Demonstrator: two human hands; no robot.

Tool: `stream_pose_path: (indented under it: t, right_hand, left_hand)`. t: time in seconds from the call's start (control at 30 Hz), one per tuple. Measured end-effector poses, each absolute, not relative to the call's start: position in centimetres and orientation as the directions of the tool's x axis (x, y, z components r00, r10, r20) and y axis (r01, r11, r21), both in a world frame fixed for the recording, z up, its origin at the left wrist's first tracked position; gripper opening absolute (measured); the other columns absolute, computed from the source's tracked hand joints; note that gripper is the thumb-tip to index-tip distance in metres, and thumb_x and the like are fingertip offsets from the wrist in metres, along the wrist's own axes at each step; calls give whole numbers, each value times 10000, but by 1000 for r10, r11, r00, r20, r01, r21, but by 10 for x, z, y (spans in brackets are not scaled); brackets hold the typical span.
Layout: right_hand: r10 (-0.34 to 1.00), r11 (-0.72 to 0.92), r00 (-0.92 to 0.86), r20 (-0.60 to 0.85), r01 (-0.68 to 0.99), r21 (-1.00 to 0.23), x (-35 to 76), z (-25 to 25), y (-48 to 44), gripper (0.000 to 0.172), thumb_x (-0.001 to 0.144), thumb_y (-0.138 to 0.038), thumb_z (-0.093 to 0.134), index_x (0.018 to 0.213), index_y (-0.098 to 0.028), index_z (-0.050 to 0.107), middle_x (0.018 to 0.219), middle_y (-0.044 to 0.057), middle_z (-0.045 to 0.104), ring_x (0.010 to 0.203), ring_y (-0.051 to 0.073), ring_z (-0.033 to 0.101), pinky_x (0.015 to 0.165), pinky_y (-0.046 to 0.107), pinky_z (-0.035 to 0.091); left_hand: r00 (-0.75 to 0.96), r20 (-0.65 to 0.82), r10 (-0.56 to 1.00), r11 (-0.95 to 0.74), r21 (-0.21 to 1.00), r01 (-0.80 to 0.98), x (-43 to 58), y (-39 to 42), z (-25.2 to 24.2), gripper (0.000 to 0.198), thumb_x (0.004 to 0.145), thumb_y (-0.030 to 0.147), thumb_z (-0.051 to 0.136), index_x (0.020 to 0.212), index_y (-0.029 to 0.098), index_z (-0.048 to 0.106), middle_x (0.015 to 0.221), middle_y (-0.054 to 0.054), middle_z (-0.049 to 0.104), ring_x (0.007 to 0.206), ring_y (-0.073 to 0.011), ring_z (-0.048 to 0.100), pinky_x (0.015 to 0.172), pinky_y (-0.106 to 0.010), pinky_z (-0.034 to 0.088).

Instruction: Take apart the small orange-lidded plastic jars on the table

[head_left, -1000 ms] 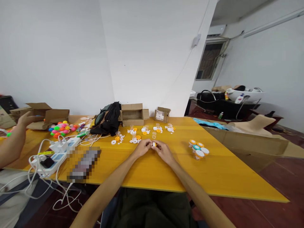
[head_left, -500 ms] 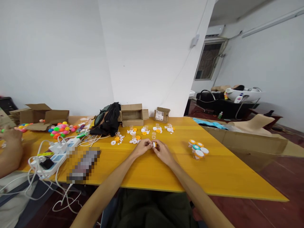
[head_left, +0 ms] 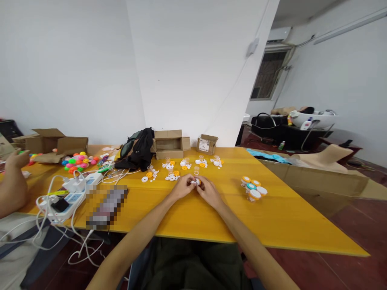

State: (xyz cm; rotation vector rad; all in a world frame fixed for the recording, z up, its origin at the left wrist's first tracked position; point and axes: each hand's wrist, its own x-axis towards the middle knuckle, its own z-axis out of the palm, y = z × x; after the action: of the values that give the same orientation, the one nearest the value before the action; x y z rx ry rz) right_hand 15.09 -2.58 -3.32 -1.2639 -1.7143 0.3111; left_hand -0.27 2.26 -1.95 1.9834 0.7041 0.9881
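Over the middle of the table, my left hand (head_left: 183, 187) and my right hand (head_left: 209, 192) meet with fingertips closed around a small white-and-orange round plastic piece (head_left: 198, 182). Fingers cover much of it, and its exact kind does not show. Just beyond my fingertips stands a clear plastic cup (head_left: 196, 170). Past it lie several small groups of loose parts: white discs (head_left: 144, 179), orange rings (head_left: 176, 173), clear cups and tiny white pieces. To the right stands a cluster of clear cups with orange, white and teal tops (head_left: 251, 186).
Cardboard boxes (head_left: 169, 154) and a black bag (head_left: 139, 151) sit along the wall. On the left are colourful balls (head_left: 79, 162), a power strip (head_left: 75, 198) with tangled white cables, and a blurred-out phone (head_left: 109, 207). Another person's arm (head_left: 12, 185) reaches in at the far left.
The white-and-orange piece has turned between my fingers, with its white face now more upward. At the far left the other person's hand has moved. The view has shifted slightly.
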Motion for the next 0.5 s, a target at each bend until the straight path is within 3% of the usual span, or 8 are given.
stream_pose_path:
  t: [0.33,0.5]
  right_hand:
    - [852,427,-32,522,620,-658,151,-31,-26,319,763,-152,530,1030,-229,688,962,56,726,838,223,657,783,341,535]
    - [858,408,-16,514,629,-661,150,-31,-26,313,751,-151,550,1022,-233,685,989,65,723,861,232,660,822,358,525]
  left_hand:
    - [548,396,737,-538,834,120,-2,22,-18,59,806,238,597,789,187,620,762,-3,660,722,-158,597,728,-268,470]
    - [544,350,762,-462,883,79,-2,26,-22,58,775,235,645,791,183,624,760,-2,648,734,-152,593,742,-263,466]
